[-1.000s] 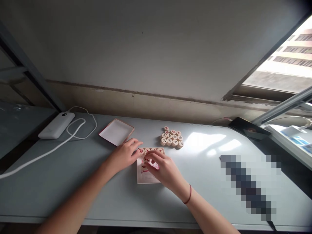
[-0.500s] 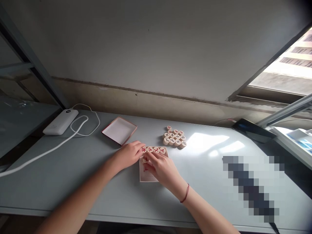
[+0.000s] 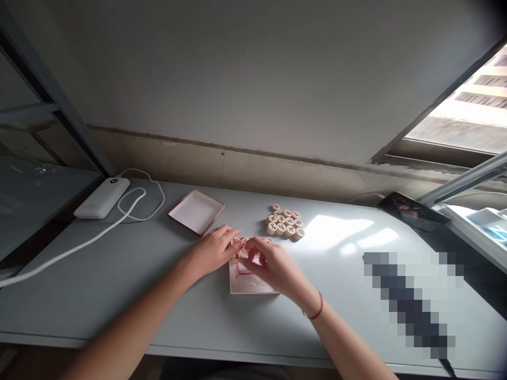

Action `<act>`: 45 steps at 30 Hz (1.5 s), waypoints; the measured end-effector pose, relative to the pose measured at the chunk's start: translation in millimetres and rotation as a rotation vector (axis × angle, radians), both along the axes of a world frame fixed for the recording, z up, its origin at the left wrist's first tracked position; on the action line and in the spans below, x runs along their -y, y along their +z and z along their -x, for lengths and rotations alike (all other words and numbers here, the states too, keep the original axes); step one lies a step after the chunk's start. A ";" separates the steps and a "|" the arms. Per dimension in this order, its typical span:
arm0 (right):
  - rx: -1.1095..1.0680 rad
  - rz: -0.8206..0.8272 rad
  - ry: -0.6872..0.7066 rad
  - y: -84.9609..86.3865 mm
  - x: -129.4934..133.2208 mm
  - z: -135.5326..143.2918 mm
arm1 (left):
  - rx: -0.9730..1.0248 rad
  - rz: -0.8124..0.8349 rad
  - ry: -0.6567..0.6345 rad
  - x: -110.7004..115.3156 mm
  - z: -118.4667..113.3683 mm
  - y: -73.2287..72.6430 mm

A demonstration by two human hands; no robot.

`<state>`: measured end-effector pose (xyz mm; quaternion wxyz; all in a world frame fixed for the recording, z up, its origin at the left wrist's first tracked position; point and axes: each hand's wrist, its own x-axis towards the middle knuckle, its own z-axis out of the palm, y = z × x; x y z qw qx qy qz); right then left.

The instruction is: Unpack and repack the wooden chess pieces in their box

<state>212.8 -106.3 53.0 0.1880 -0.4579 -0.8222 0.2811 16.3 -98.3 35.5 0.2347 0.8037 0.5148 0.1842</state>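
Observation:
My left hand (image 3: 216, 248) is at the far left corner of a shallow open box (image 3: 253, 287), fingers at the corner and thumb reaching over the rim onto the pieces. Inside, a row of round wooden xiangqi pieces with red characters runs along the far wall, mostly hidden by my hands. One more red-marked xiangqi piece (image 3: 237, 255) lies by the left wall, close to my left thumb. Over the box, my right hand (image 3: 275, 264) has its thumb and curved fingers apart, with nothing visible between them. Past the box, more xiangqi pieces (image 3: 290, 222) stand grouped on the desk.
The box lid (image 3: 197, 211) lies inside-up at the back left. A white power bank (image 3: 103, 198) with a white cable (image 3: 83, 243) is farther left. At the right are a dark phone (image 3: 414, 211) and a blurred-out dark object (image 3: 407, 306) on the grey desk (image 3: 190, 322).
My right hand has moved slightly right and let go of the piece by the left wall. My left thumb has come over the rim onto the pieces.

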 end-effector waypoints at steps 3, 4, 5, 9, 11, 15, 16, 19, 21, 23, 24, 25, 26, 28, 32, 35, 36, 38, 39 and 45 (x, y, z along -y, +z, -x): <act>0.019 -0.008 -0.144 15.9 -31.5 -21.0 | -0.045 -0.048 -0.012 2.9 -5.1 -0.9; 0.063 -0.034 -0.207 19.0 -46.3 -28.1 | -0.064 -0.060 -0.016 3.9 -7.0 -1.8; 0.120 -0.066 -0.268 20.7 -62.3 -34.4 | -0.078 -0.068 -0.021 4.9 -8.8 -2.9; 0.406 -0.115 -0.428 16.2 -122.4 -43.4 | -0.103 -0.069 -0.034 7.5 -13.1 -7.6; 0.539 -0.040 -0.432 11.2 -141.4 -38.4 | -0.108 -0.066 -0.032 8.0 -13.4 -8.7; 0.646 0.053 -0.410 7.3 -153.3 -26.5 | -0.114 -0.060 -0.027 8.0 -13.1 -7.7; 0.636 0.051 -0.409 8.4 -152.6 -25.7 | -0.117 -0.056 -0.027 7.9 -13.2 -6.9; 0.615 0.045 -0.391 14.4 -148.5 -29.3 | -0.127 -0.028 -0.032 7.7 -13.7 -4.7; 0.634 0.055 -0.370 18.6 -146.4 -33.6 | -0.134 -0.016 -0.038 7.7 -13.8 -3.7; 0.659 0.070 -0.344 20.9 -146.2 -36.5 | -0.138 -0.020 -0.039 7.6 -13.6 -3.1; 0.669 0.074 -0.330 20.9 -146.7 -37.2 | -0.139 -0.024 -0.039 7.5 -13.3 -2.9; 0.679 0.077 -0.313 20.2 -147.5 -37.3 | -0.141 -0.027 -0.040 7.4 -13.1 -2.8; 0.687 0.080 -0.297 18.9 -148.5 -37.0 | -0.142 -0.026 -0.040 7.3 -13.0 -2.6; 0.700 0.085 -0.272 15.0 -150.4 -35.5 | -0.143 -0.018 -0.043 7.0 -13.1 -2.2; 0.699 0.082 -0.248 8.2 -152.6 -33.0 | -0.153 0.006 -0.040 7.1 -13.7 -1.3; 0.692 0.064 -0.246 9.5 -153.6 -33.6 | -0.168 0.013 -0.039 6.8 -12.2 -0.7; 0.694 0.053 -0.249 11.6 -153.0 -34.1 | -0.172 0.005 -0.039 6.4 -11.1 -0.5; 0.649 -0.006 -0.274 18.0 -147.6 -33.8 | -0.161 -0.042 -0.039 5.0 -8.3 0.2; 0.578 -0.053 -0.288 21.9 -141.7 -32.7 | -0.138 -0.081 -0.035 4.1 -7.0 0.8; -0.141 0.133 -0.084 33.3 -63.4 -8.7 | 0.142 -0.359 0.035 3.6 -8.6 4.1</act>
